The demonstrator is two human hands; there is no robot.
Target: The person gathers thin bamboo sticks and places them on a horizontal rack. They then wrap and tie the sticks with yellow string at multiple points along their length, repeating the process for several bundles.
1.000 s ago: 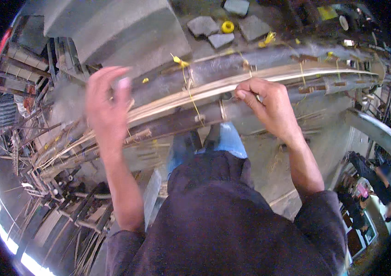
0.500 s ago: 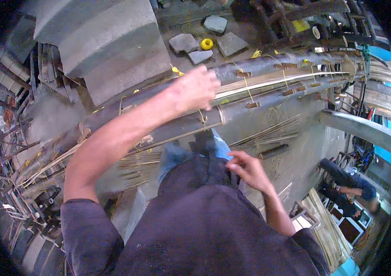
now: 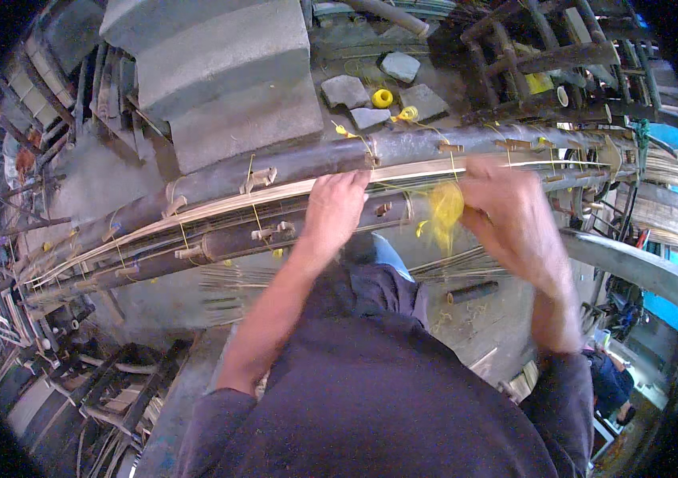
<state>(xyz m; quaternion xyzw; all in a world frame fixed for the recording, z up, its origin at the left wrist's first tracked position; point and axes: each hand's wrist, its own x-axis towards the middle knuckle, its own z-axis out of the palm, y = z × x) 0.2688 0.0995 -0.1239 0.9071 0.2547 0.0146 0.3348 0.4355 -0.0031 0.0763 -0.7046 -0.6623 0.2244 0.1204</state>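
Two long dark poles (image 3: pixel 422 145) run side by side across my front, with thin pale bamboo strips (image 3: pixel 235 193) lying lengthwise between them. My left hand (image 3: pixel 337 209) is closed over the strips near the middle, its fingertips bent down on them. Just right of it, my right hand (image 3: pixel 512 213), smeared by motion, is closed on a blurred bundle of yellow string (image 3: pixel 445 211). From this bundle a yellow strand stretches left toward my left hand. Short wooden pegs (image 3: pixel 259 178) stick out of both poles, and thin yellow ties cross between them.
Beyond the poles lie grey stone slabs (image 3: pixel 345 92) and a yellow roll of string (image 3: pixel 382 98). Concrete steps (image 3: pixel 235 95) rise at the far left. A dark wooden frame (image 3: pixel 546 60) stands far right. Another person (image 3: pixel 611 381) is at the lower right.
My right hand has risen from my waist to the poles and now has yellow string in it. My left hand has settled on the strips. The view has shifted slightly.
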